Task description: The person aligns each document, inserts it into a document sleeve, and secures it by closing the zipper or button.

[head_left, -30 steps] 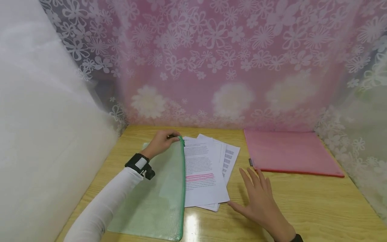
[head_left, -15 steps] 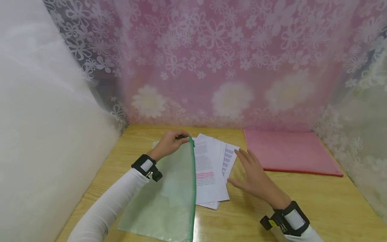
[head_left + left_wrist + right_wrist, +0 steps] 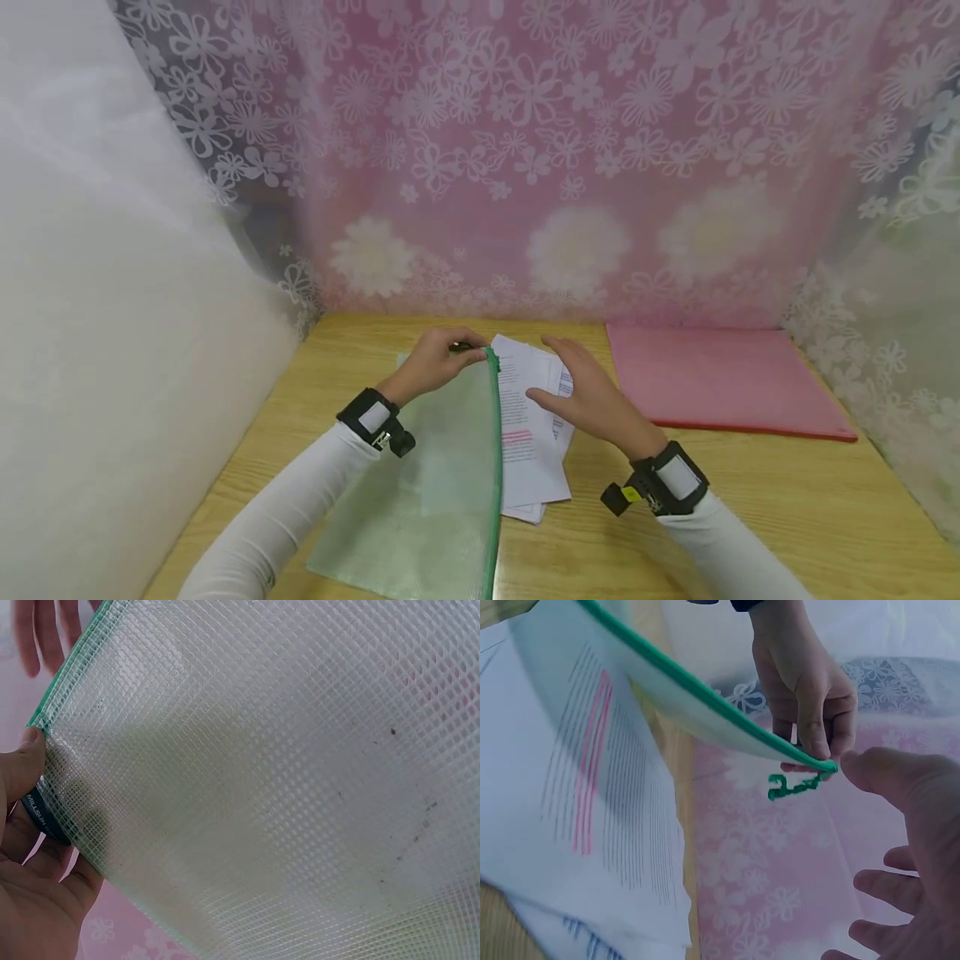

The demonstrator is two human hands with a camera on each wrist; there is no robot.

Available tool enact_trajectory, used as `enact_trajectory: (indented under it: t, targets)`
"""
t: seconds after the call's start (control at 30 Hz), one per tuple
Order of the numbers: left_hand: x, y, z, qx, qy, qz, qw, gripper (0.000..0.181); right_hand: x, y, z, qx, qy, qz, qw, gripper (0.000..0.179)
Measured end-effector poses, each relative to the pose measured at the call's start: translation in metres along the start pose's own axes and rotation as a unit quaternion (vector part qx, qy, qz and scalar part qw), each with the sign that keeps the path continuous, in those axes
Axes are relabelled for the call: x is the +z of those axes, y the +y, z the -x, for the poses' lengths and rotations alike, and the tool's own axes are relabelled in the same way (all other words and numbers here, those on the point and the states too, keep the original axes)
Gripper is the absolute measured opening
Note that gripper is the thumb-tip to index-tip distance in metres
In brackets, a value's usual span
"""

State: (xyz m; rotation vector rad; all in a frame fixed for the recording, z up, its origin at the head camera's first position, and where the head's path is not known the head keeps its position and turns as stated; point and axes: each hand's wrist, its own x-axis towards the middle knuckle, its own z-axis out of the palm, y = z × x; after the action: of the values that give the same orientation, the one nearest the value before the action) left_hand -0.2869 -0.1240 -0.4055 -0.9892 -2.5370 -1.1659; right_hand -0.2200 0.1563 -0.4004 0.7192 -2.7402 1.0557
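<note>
A translucent green mesh zipper pouch has its far corner pinched between the thumb and fingers of my left hand. In the left wrist view a dark label tab shows at that held corner. Along the pouch's right edge runs a green zipper; its green pull dangles by the corner. My right hand hovers over the papers, thumb and fingers spread, holding nothing. The printed sheets lie in a loose stack, one with pink highlighted lines, and the pouch covers their left part.
A pink pouch with a red edge lies at the back right of the wooden table. A flowered pink curtain hangs behind the table. White sheeting borders the left side.
My left hand has shifted right with the pouch corner, so the pouch covers more of the papers. My right hand has moved up and left toward that corner.
</note>
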Motion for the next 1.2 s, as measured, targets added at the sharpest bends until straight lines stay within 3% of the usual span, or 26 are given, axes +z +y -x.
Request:
enact_trajectory:
  t: [0.37, 0.57, 0.83, 1.03, 1.2]
  targets:
    - [0.002, 0.004, -0.003, 0.008, 0.003, 0.001, 1.0, 0.015, 0.018, -0.014, -0.038, -0.041, 0.012, -0.038, 0.9983, 0.051]
    - [0.004, 0.006, -0.002, 0.014, -0.005, 0.021, 0.9997, 0.012, 0.023, -0.016, -0.045, -0.051, 0.002, -0.038, 0.998, 0.032]
    - [0.002, 0.007, 0.001, 0.04, 0.001, 0.021, 0.999, 0.011, 0.023, -0.02, -0.049, -0.084, 0.005, -0.04, 0.9957, 0.023]
    - [0.005, 0.008, -0.001, 0.043, -0.003, 0.019, 0.9989, 0.015, 0.023, -0.019, -0.049, -0.131, 0.027, 0.025, 0.9907, 0.019]
    - [0.007, 0.008, 0.001, 0.039, 0.001, 0.024, 0.9989, 0.014, 0.027, -0.018, -0.049, -0.18, 0.071, 0.135, 0.9717, 0.013]
